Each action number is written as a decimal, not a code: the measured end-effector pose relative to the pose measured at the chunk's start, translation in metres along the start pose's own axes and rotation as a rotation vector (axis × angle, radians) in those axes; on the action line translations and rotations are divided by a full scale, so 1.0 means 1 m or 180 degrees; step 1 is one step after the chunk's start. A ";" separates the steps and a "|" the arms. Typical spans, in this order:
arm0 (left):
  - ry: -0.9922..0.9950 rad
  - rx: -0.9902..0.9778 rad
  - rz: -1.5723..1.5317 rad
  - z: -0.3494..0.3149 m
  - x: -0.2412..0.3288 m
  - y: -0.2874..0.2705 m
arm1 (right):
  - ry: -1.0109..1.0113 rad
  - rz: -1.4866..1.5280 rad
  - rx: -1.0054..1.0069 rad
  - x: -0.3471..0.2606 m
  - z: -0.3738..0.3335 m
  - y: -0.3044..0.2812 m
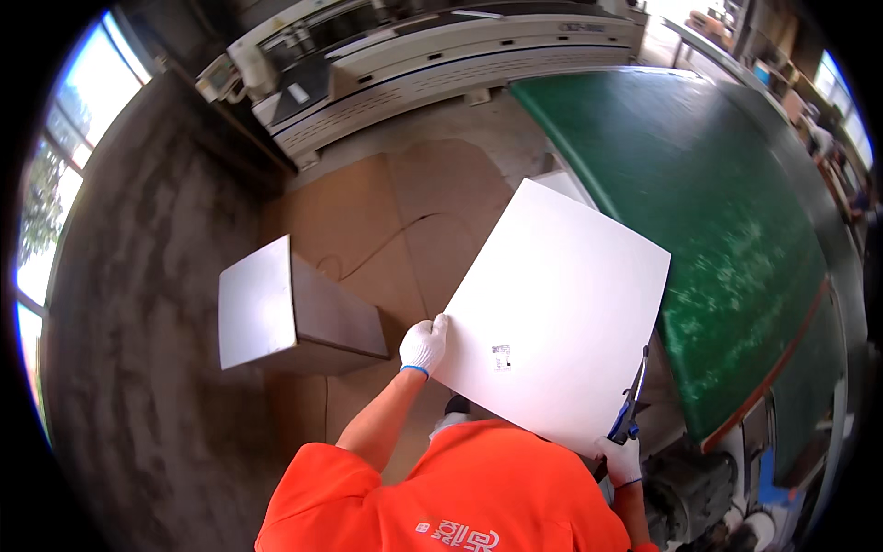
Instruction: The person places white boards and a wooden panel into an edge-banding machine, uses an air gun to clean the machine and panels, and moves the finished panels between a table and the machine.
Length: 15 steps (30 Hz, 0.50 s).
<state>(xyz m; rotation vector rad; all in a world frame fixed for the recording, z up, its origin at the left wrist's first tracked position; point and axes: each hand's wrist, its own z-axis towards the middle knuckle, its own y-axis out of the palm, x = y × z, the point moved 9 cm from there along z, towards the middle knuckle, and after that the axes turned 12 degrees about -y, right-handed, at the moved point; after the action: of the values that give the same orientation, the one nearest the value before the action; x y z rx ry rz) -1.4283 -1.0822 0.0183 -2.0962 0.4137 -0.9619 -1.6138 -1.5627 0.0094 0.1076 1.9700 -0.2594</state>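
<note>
A large white rectangular panel (561, 285), with a small printed label (500, 357) near its lower left side, tilts in front of my body. My left hand (425, 345), in a white knit glove with a blue cuff, is closed on the panel's left edge. At its lower right corner is my gloved right hand (622, 460), closed round a blue-and-black hand tool (628, 414) with a slim pale shaft and dark tip. The tool lies along the panel's right edge. Whether the right fingers also grip the panel is partly hidden.
A white-topped box-like piece (258, 304) stands on brown cardboard (340, 202) to the left. A thin cord (368, 258) crosses the cardboard. On the right is a green-topped table (699, 184), its edge close to the panel. A long pale machine (441, 69) spans the back.
</note>
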 end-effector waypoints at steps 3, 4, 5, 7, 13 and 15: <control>-0.0782 0.0574 -0.0558 -0.012 -0.135 -0.073 | 0.0132 -0.0522 -0.0856 -0.035 0.032 0.083; -0.1041 0.0738 -0.0711 -0.022 -0.181 -0.095 | 0.0284 -0.0778 -0.1146 -0.046 0.038 0.115; -0.1265 0.0884 -0.0884 -0.032 -0.225 -0.112 | 0.0282 -0.0922 -0.1382 -0.054 0.046 0.149; -0.1617 0.1255 -0.1106 -0.050 -0.313 -0.131 | -0.0031 -0.1062 -0.1911 -0.059 0.057 0.218; -0.2572 0.1956 -0.1544 -0.107 -0.489 -0.177 | -0.0393 -0.1642 -0.3384 -0.056 0.039 0.419; -0.2647 0.2096 -0.1460 -0.102 -0.525 -0.203 | -0.0079 -0.1769 -0.3531 -0.070 0.015 0.469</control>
<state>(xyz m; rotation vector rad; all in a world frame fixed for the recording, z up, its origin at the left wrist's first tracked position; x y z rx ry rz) -1.8573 -0.7092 -0.0457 -1.7727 -0.7365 -0.3007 -1.4817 -1.1075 0.0055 -1.1475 1.8263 0.4956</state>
